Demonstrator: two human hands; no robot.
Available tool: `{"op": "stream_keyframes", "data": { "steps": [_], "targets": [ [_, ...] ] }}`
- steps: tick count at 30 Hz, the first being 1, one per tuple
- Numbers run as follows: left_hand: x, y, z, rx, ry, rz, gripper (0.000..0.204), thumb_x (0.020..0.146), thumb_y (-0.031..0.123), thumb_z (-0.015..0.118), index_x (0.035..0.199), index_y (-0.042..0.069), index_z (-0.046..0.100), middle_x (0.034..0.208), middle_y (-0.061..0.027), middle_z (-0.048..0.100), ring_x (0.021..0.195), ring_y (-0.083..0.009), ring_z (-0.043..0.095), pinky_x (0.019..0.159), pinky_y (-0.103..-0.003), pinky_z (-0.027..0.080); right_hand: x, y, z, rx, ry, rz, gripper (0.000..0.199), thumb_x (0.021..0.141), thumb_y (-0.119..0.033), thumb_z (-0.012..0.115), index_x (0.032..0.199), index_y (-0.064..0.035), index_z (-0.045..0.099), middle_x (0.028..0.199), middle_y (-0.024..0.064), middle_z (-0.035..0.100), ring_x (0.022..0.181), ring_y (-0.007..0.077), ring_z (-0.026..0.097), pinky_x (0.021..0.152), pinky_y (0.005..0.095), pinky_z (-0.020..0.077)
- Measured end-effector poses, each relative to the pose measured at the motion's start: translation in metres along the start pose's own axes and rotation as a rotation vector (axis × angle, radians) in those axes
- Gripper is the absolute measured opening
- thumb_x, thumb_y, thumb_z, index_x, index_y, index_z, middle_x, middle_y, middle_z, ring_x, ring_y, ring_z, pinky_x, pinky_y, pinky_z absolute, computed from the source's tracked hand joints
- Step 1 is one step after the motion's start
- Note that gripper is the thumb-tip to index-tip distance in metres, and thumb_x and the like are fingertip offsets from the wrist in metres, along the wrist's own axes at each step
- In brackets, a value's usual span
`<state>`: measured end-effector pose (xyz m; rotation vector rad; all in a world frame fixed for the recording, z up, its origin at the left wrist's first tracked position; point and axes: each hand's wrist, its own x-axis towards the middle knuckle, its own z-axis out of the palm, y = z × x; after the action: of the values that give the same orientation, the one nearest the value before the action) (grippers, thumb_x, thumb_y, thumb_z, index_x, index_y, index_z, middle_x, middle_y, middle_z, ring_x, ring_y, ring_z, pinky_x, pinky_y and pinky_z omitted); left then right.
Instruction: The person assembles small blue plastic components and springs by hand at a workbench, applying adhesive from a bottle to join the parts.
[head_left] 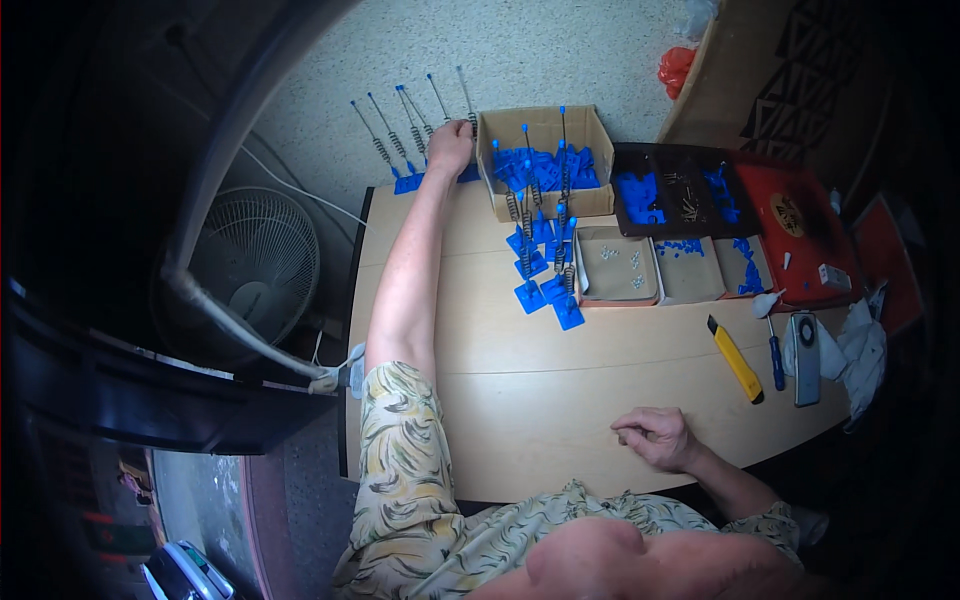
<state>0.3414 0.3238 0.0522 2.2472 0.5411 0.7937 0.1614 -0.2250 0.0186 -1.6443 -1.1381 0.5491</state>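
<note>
At the far left of the table, my left hand is closed on a spring rod, a thin upright rod with a dark coil spring. My fingers hide part of it. Beside it stands a row of similar spring rods with blue tips and flat blue bases. My right hand rests low over the near right of the table, fingers curled in; whatever they may hold is hidden. More spring rods on square blue bases stand in a cluster at the table's middle.
A cardboard box of blue parts stands behind the cluster. Shallow trays of small parts lie right of it, next to a red box. A yellow utility knife, screwdriver and phone lie at right. A fan stands left.
</note>
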Motion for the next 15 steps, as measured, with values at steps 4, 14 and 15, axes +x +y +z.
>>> {"op": "stream_keyframes", "data": {
  "steps": [4,14,15],
  "targets": [
    [-0.012,0.012,0.016,-0.063,-0.080,-0.013,0.026,0.095,0.022,0.067,0.114,0.004,0.074,0.101,-0.0138,0.078,0.092,-0.0233,0.074,0.084,-0.036,0.055,-0.004,-0.001,0.000,0.007,0.038,0.067,0.012,0.089,0.001,0.068,0.100,-0.0003,0.072,0.081,0.0112,0.071,0.066,0.0200,0.068,0.062,0.0299,0.0535],
    [-0.162,0.067,-0.076,-0.265,-0.113,-0.041,0.020,0.096,0.016,0.070,0.103,-0.003,0.074,0.086,-0.0096,0.074,0.072,-0.0119,0.067,0.066,-0.027,0.053,-0.006,-0.001,0.002,-0.027,0.032,0.106,0.011,0.094,-0.003,0.067,0.103,0.0008,0.073,0.077,0.0081,0.069,0.065,0.0124,0.065,0.060,0.0274,0.0516],
    [-0.187,0.076,-0.082,-0.314,-0.084,0.008,0.019,0.096,0.013,0.072,0.104,-0.004,0.074,0.087,-0.0095,0.074,0.073,-0.0120,0.068,0.067,-0.027,0.054,-0.004,-0.001,0.001,-0.017,0.015,0.133,0.012,0.095,-0.004,0.066,0.104,0.0005,0.073,0.075,0.0071,0.068,0.065,0.0112,0.064,0.060,0.0273,0.0514]
  ]
}}
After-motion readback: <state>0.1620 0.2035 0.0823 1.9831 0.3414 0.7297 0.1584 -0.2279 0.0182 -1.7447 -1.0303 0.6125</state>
